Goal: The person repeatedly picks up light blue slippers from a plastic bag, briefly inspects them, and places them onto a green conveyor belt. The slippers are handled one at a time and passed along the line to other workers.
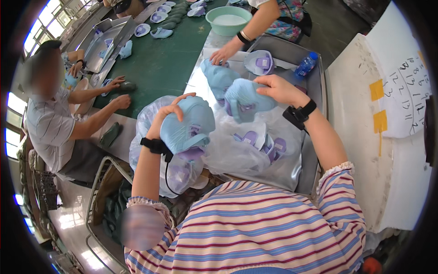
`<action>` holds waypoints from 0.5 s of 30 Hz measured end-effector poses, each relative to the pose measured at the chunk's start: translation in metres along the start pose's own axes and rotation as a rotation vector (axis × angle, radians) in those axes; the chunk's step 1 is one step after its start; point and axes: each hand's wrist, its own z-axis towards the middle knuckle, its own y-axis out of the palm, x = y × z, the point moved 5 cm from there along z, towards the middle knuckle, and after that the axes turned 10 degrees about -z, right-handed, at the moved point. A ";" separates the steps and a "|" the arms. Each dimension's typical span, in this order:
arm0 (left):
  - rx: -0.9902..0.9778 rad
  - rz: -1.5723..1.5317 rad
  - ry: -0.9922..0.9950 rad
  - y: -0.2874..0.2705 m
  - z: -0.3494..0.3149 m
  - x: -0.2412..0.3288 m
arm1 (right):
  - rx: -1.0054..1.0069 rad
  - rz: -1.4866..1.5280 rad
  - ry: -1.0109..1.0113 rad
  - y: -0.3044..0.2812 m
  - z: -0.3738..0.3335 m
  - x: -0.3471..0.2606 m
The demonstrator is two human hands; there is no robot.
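My left hand (169, 114) is closed round a light blue shoe upper (190, 121) with a lilac lining, held up over the left side of the metal tray. In my right hand (280, 90), pinched by its edge, hangs a second light blue shoe upper (244, 98), level with the first and apart from it. Just beyond, a co-worker's hand (222, 55) touches another light blue upper (216, 75). Under my hands, clear plastic bags (223, 157) lie on the tray, with several lilac and white uppers (262, 142) in or beside them.
A green basin (228, 33) stands at the far end of the tray, and a blue bottle (305, 66) at its right. On the left, another person (52, 114) handles a dark shoe last (127, 86) at the green table (157, 59). A metal-framed cart (93, 192) stands lower left.
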 end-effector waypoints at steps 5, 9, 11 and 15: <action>-0.067 -0.297 -0.218 -0.003 0.005 -0.023 | -0.373 -0.536 -0.322 0.035 -0.012 -0.053; -0.065 -0.466 -0.139 0.011 0.020 -0.037 | -0.423 -0.412 -0.342 0.064 0.004 -0.081; -0.054 -0.539 -0.045 0.006 0.024 -0.040 | -0.388 -0.300 -0.291 0.068 0.019 -0.072; 0.046 -0.670 0.125 0.002 0.018 -0.041 | -0.242 -0.187 -0.174 0.050 0.036 -0.055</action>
